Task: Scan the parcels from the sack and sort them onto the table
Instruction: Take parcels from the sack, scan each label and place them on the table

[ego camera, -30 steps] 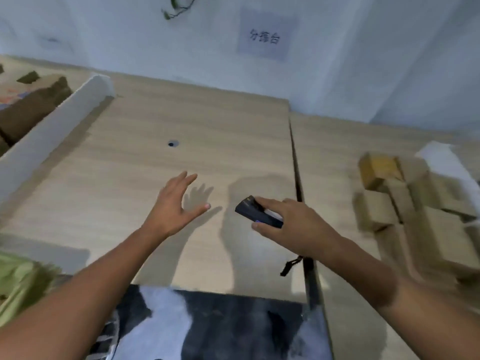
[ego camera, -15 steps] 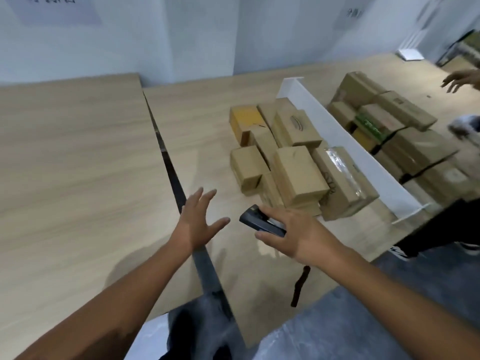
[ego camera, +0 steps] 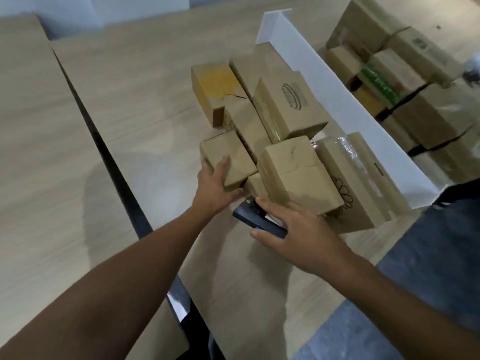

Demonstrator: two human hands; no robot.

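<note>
Here the left grip (ego camera: 215, 183) clasps the near corner of a small parcel (ego camera: 228, 157) on the worktop (ego camera: 145, 105). The right grip (ego camera: 298, 229) is curled round a dark scanner (ego camera: 255, 219) just beside it.

This is a parcel sorting room, as in a courier depot or warehouse. Plain wood-look tables (ego camera: 145, 94) stand edge to edge with a narrow dark gap (ego camera: 104, 152) between them, set against a bare pale wall (ego camera: 142, 6) on a grey floor (ego camera: 428, 255). A heap of brown cardboard boxes (ego camera: 288, 105), taped and printed, lies along the table's right side. A white divider board (ego camera: 337, 100) fences them off from a second heap (ego camera: 428, 118) beyond it. The right hand (ego camera: 298, 235) holds a dark handheld scanner (ego camera: 259, 219) near the table's front edge, and the left hand (ego camera: 213, 183) grips a small box (ego camera: 226, 154).
</note>
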